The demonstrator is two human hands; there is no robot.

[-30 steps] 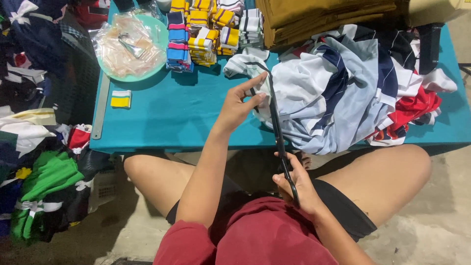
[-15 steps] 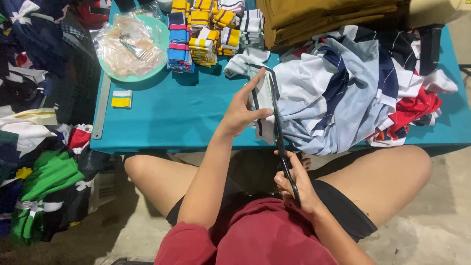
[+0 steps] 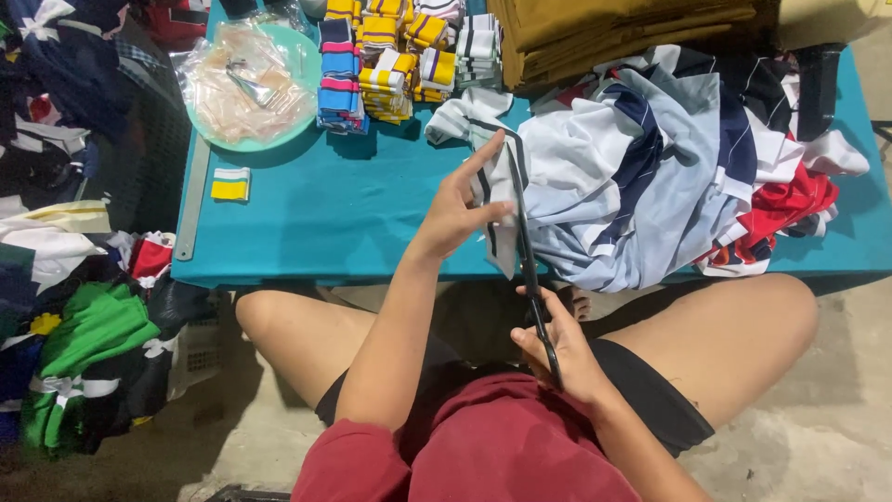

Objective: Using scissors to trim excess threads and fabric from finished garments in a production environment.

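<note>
Left hand (image 3: 455,216) grip pinching striped white cloth (image 3: 492,186), right hand (image 3: 557,349) grip closed around black scissors (image 3: 528,265)

tan fabric stack (image 3: 632,33) cut by top edge | bag contents (image 3: 249,84) unclear (too small)

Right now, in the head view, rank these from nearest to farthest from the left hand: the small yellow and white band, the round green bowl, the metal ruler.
Measured from the left hand:
1. Small yellow and white band, alone on the teal table, to its left.
2. Round green bowl, at the far left corner, holding clear bags.
3. Metal ruler, along the table's left edge.
</note>
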